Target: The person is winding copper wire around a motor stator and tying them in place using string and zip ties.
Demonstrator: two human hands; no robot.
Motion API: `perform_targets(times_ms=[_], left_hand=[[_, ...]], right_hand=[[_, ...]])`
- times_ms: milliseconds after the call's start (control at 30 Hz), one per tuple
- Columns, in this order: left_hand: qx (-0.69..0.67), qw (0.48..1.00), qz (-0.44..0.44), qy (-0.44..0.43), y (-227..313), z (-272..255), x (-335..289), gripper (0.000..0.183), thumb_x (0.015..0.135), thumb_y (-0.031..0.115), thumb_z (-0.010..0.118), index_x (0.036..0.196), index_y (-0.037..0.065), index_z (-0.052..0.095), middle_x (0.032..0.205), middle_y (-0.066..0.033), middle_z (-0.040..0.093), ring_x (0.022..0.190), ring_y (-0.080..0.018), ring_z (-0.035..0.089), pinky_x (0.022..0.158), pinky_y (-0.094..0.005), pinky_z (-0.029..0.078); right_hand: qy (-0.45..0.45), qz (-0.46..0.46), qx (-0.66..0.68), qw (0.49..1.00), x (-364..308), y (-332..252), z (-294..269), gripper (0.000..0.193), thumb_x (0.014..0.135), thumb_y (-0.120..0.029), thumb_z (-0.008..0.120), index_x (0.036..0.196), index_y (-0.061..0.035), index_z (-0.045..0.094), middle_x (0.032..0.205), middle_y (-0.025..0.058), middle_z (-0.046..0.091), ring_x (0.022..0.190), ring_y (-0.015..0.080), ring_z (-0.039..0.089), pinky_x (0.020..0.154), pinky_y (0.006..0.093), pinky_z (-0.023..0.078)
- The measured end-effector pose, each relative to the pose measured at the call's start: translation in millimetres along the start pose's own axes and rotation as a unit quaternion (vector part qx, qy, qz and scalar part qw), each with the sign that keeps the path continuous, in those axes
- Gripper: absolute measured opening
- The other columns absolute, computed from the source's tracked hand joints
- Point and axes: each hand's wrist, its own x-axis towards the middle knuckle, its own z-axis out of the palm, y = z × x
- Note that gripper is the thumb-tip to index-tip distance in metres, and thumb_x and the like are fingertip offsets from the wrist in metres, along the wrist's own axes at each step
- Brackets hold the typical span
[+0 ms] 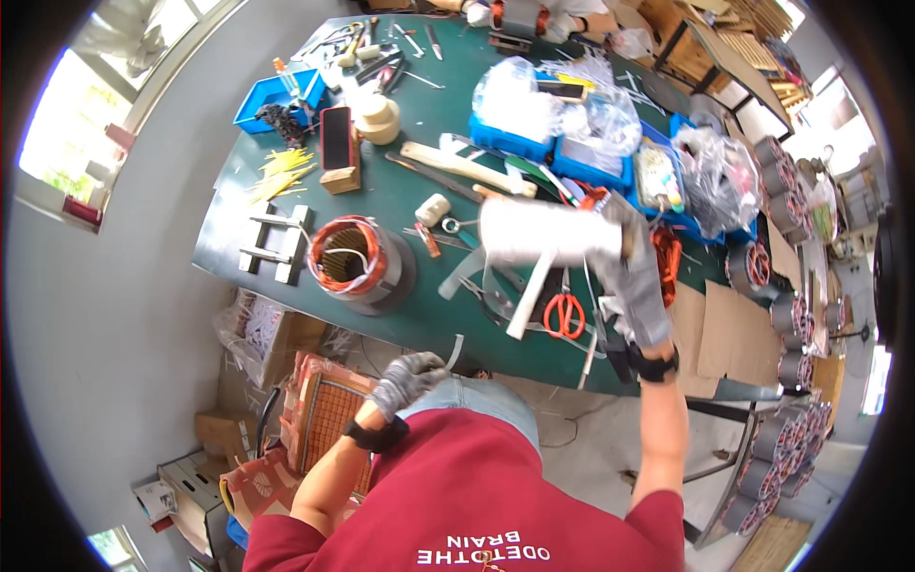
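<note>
Workshop: green bench (434, 329), hand tools (379, 70), blue bins (515, 143); stacked cylinders (774, 440) at right rim, probably wound motor cores.

On my feed, the wound stator (393, 272) sits near the front edge of the counter (424, 334), left of centre, with a metal frame (291, 250) just to its left. Behind the frame lie loose strips (283, 172); right of those, a phone (335, 136) rests on its holder (341, 180). A small bin (250, 103) stands farther back at the left, hand tools (367, 59) beyond it. Right of the stator I have scissors (562, 303), in front of a roll in my right hand (637, 272); what lies directly beneath that blurred roll, I can't quite tell. Bags (519, 98) fill the bins (510, 141) behind, and cardboard sheets (739, 324) lie at the right.
</note>
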Motion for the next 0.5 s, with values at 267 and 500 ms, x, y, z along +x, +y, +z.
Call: perform_targets(times_ms=[267, 500], left_hand=[[0.093, 0.99, 0.097, 0.033, 5.0, -26.4, -19.3, 0.011, 0.083, 0.021, 0.063, 0.088, 0.011, 0.064, 0.064, -0.0026, 0.058, 0.057, -0.0122, 0.053, 0.055, -0.0278, 0.044], [0.086, 0.995, 0.055, -0.005, -10.9, -56.6, -10.9, 0.021, 0.085, 0.033, 0.057, 0.093, 0.016, 0.066, 0.074, -0.0042, 0.063, 0.069, -0.0186, 0.061, 0.063, -0.0285, 0.046]], right_hand=[[-0.016, -0.164, -0.314, 0.935, 297.6, 83.2, 157.9, 0.044, 0.063, -0.015, 0.076, 0.101, -0.0107, 0.055, 0.099, 0.018, 0.056, 0.095, 0.0325, 0.055, 0.084, 0.0403, 0.045], [-0.232, 0.061, -0.528, 0.815, 337.9, 254.4, 227.7, 0.057, 0.067, -0.025, 0.073, 0.117, -0.0132, 0.047, 0.122, 0.0268, 0.045, 0.12, 0.0397, 0.04, 0.098, 0.0419, 0.038]])
